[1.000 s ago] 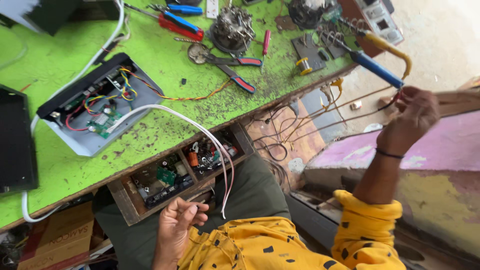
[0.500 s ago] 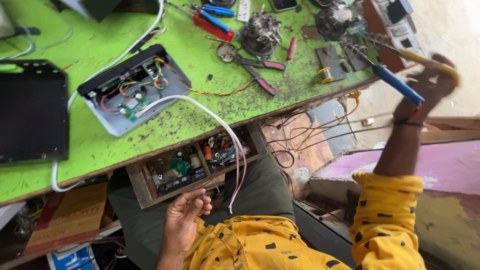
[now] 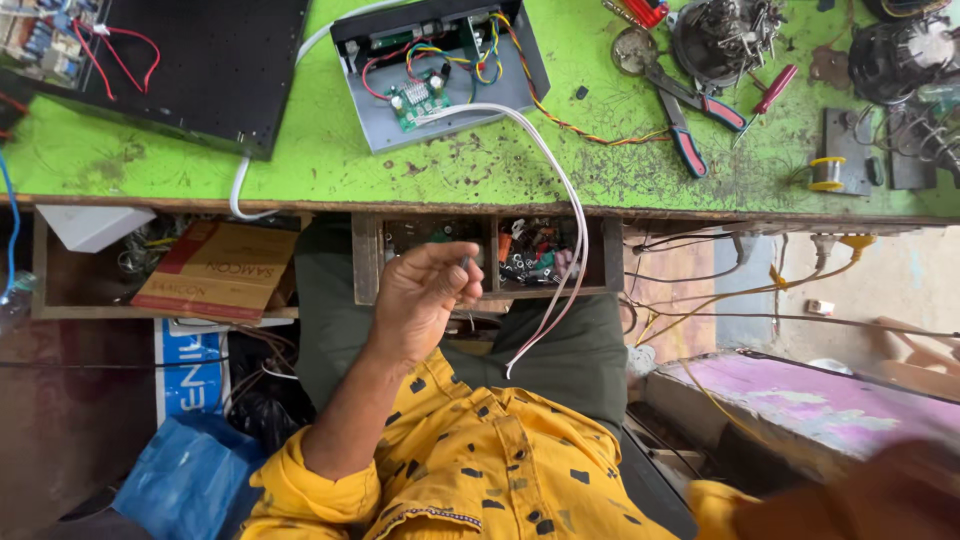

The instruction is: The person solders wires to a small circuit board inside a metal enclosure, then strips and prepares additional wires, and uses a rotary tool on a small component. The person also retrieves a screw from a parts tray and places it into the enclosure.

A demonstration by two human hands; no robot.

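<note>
The left hand [image 3: 420, 300] is over the lap, just below the open drawer [image 3: 495, 258] under the green table [image 3: 330, 165]. Its thumb and fingers are pinched together on a small dark part [image 3: 465, 262], which sticks out at the hand's 1 o'clock. The part is very tiny. It looks like it stands up, with its long side running from 12 to 6 o'clock, but I cannot be sure.

The right hand [image 3: 880, 490] is only a blur in the bottom corner, at 4 o'clock from the left hand. I cannot tell if it is open or closed, or if it holds anything.

I think the work is only partly done. The grey box [image 3: 440, 70] sits on the table at 12 o'clock, with its lid off and its little green board showing. The white wires [image 3: 570, 220] come out of the box and hang down to the lap. They run from 12 toward 6 o'clock, and their loose ends are joined to nothing. The pliers [image 3: 690, 120] lie untouched at 2 o'clock.
</note>
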